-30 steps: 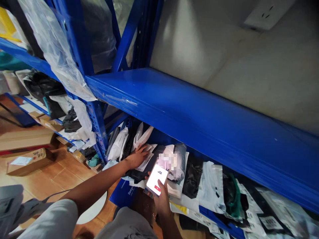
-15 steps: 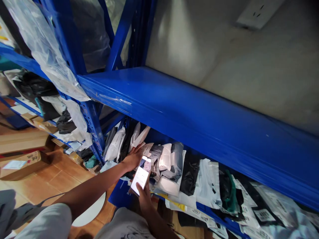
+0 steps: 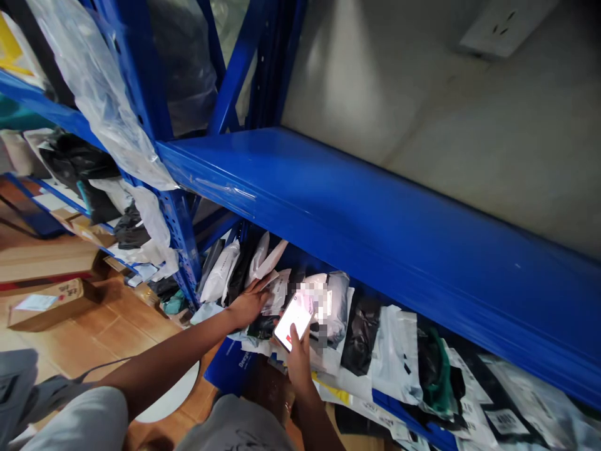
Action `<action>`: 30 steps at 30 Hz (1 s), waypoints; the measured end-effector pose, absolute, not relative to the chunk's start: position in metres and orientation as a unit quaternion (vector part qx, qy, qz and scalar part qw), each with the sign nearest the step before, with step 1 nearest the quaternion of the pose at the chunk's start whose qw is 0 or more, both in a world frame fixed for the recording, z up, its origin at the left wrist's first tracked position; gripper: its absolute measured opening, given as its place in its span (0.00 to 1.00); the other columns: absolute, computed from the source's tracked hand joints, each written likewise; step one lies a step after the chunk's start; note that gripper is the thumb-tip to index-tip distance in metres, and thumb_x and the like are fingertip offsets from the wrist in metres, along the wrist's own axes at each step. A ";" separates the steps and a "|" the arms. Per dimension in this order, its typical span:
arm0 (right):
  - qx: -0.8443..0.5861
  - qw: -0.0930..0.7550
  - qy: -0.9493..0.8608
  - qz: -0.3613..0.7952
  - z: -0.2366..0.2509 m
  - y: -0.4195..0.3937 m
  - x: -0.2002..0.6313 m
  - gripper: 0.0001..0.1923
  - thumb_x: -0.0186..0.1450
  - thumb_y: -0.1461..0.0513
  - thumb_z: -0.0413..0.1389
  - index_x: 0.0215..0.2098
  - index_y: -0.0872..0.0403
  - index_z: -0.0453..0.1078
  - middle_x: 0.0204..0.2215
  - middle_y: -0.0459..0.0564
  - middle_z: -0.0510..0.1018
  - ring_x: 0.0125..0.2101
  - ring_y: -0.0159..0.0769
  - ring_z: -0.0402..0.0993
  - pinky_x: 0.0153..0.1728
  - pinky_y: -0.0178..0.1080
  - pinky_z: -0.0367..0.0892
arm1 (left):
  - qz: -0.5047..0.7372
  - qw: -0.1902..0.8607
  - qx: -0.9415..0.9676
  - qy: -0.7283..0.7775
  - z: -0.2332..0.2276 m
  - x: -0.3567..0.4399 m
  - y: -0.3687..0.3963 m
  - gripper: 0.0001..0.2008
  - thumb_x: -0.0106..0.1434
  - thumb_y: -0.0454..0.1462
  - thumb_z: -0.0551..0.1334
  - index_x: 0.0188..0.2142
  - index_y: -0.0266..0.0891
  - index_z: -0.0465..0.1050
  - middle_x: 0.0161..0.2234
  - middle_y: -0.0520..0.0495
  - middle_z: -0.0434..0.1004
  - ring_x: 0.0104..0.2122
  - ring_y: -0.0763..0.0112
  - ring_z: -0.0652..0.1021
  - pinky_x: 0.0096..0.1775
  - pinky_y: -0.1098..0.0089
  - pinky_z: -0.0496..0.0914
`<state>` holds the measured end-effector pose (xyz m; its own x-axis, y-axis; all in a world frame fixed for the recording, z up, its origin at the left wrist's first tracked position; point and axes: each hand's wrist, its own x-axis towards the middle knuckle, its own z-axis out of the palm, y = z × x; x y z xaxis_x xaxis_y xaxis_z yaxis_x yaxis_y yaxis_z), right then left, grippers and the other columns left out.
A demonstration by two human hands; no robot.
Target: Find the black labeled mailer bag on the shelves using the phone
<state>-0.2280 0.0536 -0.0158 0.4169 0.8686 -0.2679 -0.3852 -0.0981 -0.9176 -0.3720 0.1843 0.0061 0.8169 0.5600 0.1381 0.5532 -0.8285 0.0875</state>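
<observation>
My right hand (image 3: pixel 299 354) grips a smartphone (image 3: pixel 292 326) with a bright screen, its thumb lying over the screen. The phone is above a row of bagged parcels on the low shelf. My left hand (image 3: pixel 248 307) reaches in beside it, fingers stretched against a white parcel (image 3: pixel 277 291) with print on it; the fingertips are partly hidden among the bags. Behind that hand, white plastic mailers (image 3: pixel 220 272) lean upright next to black ones. Right of the phone lie a grey bag (image 3: pixel 339 307), a black bag (image 3: pixel 361 332) and a pale blue mailer (image 3: pixel 397 351). Some parcels are blurred out.
A blue steel shelf beam (image 3: pixel 328 194) runs just above the parcels, joined to a blue upright (image 3: pixel 136 69) at the left. A blue box (image 3: pixel 230 366) stands below my forearms. Cardboard boxes (image 3: pixel 51 304) rest on the tiled floor. A wall socket (image 3: pixel 509 25) is at top right.
My right hand has carried the phone right and slightly up along the parcels, and the screen shows something different. My left hand stays about where it was among the bags. The view has shifted slightly.
</observation>
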 end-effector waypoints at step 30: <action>-0.435 0.577 -0.199 0.662 0.056 0.060 -0.256 0.51 0.52 0.44 0.66 0.64 0.42 0.44 0.42 0.50 0.82 0.32 0.49 0.83 0.14 0.38 0.73 | 0.125 -0.004 0.919 0.373 -0.018 -0.359 0.175 0.25 0.69 0.37 0.50 0.65 0.34 0.55 0.62 0.35 0.62 0.63 0.50 0.62 0.63 0.53 0.54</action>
<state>-0.2558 0.0601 0.0563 0.0434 0.9367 -0.3474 -0.5913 -0.2561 -0.7647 -0.3594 0.1749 -0.0176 0.6908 0.6848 0.2322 0.6869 -0.7218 0.0850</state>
